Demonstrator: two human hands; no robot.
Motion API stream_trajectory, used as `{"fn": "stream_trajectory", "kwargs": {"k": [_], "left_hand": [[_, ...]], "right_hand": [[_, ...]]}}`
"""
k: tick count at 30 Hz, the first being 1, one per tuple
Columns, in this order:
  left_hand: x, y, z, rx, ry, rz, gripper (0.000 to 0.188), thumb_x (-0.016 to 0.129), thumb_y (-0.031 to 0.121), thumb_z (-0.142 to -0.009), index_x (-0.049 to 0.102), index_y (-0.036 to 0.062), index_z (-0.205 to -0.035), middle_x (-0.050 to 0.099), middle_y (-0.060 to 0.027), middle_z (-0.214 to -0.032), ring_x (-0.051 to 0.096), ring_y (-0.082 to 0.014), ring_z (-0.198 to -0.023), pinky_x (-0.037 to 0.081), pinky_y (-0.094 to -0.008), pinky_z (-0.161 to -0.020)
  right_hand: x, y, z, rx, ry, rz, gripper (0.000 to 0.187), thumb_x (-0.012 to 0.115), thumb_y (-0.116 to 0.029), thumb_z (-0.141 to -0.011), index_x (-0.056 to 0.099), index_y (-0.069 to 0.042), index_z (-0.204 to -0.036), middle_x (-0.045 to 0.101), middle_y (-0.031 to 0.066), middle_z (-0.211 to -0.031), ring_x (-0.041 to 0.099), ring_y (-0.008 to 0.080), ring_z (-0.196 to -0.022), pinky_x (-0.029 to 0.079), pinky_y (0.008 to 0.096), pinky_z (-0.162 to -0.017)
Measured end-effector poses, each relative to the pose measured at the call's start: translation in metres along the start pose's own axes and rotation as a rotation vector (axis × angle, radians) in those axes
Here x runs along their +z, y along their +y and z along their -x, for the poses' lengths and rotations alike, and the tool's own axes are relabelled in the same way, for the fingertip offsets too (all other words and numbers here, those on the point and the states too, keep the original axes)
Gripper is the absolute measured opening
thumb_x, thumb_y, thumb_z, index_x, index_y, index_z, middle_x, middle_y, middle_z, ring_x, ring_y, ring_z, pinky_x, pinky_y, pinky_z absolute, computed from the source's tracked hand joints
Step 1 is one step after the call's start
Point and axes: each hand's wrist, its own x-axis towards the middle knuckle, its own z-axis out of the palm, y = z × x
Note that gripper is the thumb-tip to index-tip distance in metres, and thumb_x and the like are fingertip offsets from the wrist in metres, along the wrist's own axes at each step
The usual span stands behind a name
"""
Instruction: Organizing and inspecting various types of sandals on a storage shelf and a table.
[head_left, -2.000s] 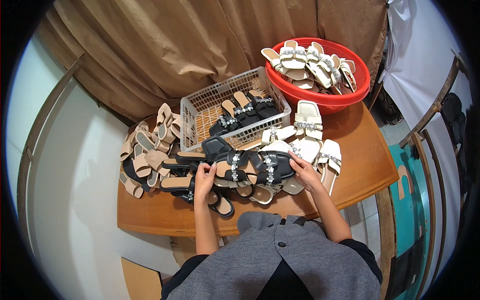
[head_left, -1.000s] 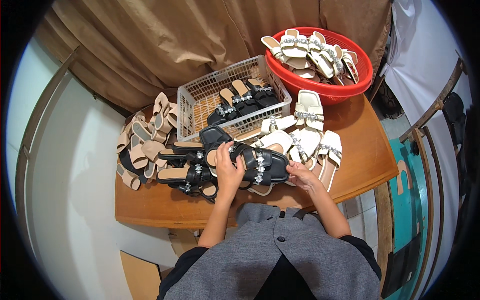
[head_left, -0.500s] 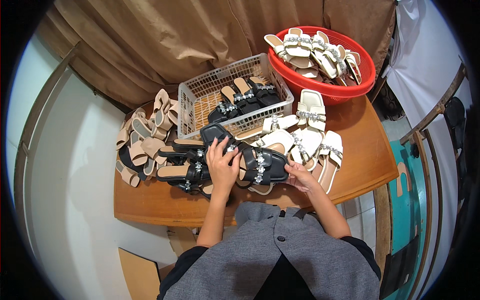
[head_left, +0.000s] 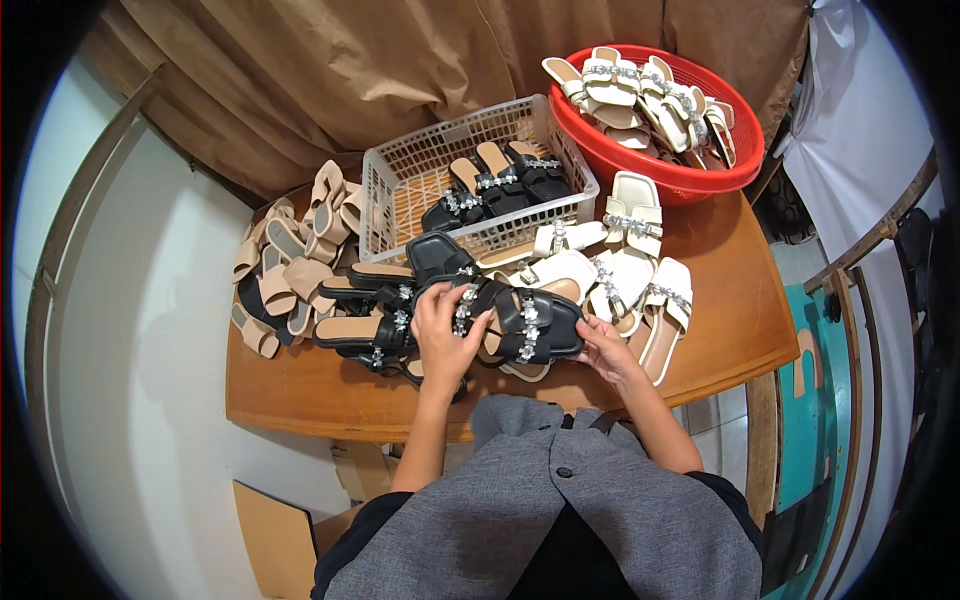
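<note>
My right hand [head_left: 606, 352] grips a black sandal [head_left: 552, 325] by its squared toe, thumb on top. Clear gems run across that sandal's strap. Close beside it, my left hand [head_left: 443, 330] has its fingers and thumb curled around the gem-trimmed strap of another black sandal [head_left: 466, 306]; part of this sandal is hidden by the hand. More black sandals [head_left: 352, 328] lie in a pile to the left, tan footbeds showing. Just behind my left hand, a black sandal's toe [head_left: 434, 255] points away from me. Cream sandals [head_left: 665, 310] with gem straps lie behind and right of my right hand.
A pale plastic crate [head_left: 375, 215] at the back of the wooden table [head_left: 290, 405] holds several black sandals [head_left: 495, 185]. Cream sandals [head_left: 610, 85] fill part of a red basket [head_left: 680, 185] at the far right. Beige sandal pieces [head_left: 290, 245] are heaped at the left.
My left thumb has shifted slightly right and its fingers have drawn nearer me over the strap. My right hand keeps its grip on the sandal's toe. The view has moved a little.
</note>
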Motion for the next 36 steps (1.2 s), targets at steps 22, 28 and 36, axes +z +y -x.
{"fn": "stream_trajectory", "kwargs": {"k": [22,28,36], "left_hand": [[-0.005,0.003,0.030,0.129,-0.029,-0.197,0.019,0.055,0.013,-0.082,0.046,0.0054,-0.066,0.050,-0.0097,-0.060,0.053,-0.0275,-0.058,0.040,-0.0373,-0.054],[-0.003,0.001,0.032,0.174,-0.088,-0.034,0.014,0.053,0.009,-0.081,0.047,0.0034,-0.070,0.049,-0.0110,-0.061,0.051,-0.0295,-0.059,0.038,-0.0375,-0.055],[-0.006,0.002,0.027,0.234,-0.048,-0.001,0.032,0.068,0.034,-0.070,0.054,0.0072,-0.080,0.046,-0.0088,-0.082,0.044,-0.0285,-0.081,0.033,-0.0377,-0.074]], "right_hand": [[0.018,0.023,0.001,-0.032,0.030,-0.185,0.026,0.054,-0.024,-0.089,0.051,-0.004,-0.105,0.061,0.0080,-0.101,0.062,0.0169,-0.089,0.055,0.0343,-0.076],[0.018,0.019,-0.001,-0.027,0.048,-0.225,0.025,0.053,-0.023,-0.090,0.052,-0.002,-0.103,0.061,0.0117,-0.099,0.063,0.0198,-0.086,0.055,0.0349,-0.076],[0.021,0.016,0.001,-0.001,0.055,-0.200,0.027,0.055,-0.022,-0.088,0.052,-0.001,-0.105,0.060,0.0102,-0.101,0.061,0.0171,-0.091,0.054,0.0320,-0.079]]}}
